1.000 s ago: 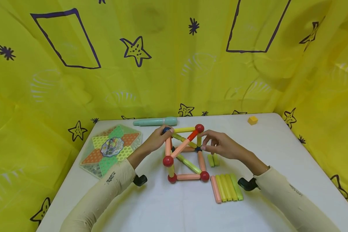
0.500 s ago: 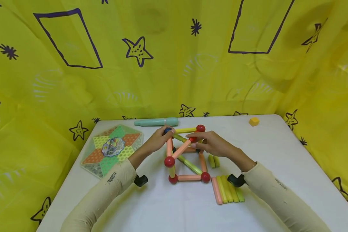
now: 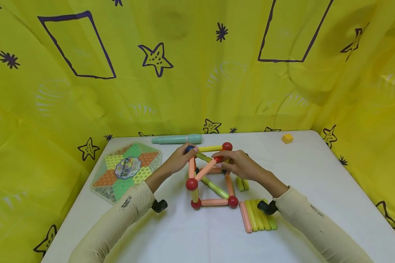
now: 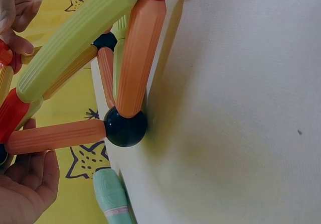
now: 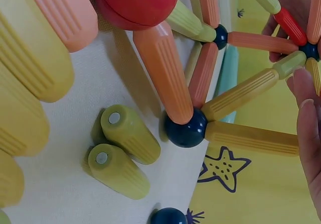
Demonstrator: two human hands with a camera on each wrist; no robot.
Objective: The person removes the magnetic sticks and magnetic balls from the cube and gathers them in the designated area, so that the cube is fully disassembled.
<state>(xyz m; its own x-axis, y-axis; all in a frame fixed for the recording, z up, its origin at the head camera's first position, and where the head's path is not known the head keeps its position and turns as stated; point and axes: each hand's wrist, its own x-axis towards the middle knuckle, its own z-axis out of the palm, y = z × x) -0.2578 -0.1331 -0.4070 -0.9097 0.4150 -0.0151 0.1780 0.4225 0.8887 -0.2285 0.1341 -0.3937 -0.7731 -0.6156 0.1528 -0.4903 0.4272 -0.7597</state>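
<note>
A cube-like frame of magnetic rods and balls stands on the white table, with a red ball (image 3: 192, 184) at its front top corner. My left hand (image 3: 179, 159) holds the dark blue ball (image 3: 189, 148) at the back left top corner. At the upper right, my right hand (image 3: 240, 164) pinches the red end piece (image 3: 218, 159) of the salmon diagonal rod (image 3: 206, 170), just below another red ball (image 3: 227, 146). Dark blue balls (image 5: 185, 128) join the lower rods in the right wrist view. The right fingers hide part of the yellow upright behind them.
Right of the frame lie a row of salmon, yellow and green rods (image 3: 257, 215) and two short yellow-green rods (image 3: 242, 183). A hexagonal star-patterned game box (image 3: 126, 168) is at left. A mint-green tube (image 3: 177, 139) and yellow block (image 3: 287, 138) lie at the back.
My right hand has moved left from beside the back right upright to the diagonal's red end piece and now pinches it. My left hand has stayed on the blue ball.
</note>
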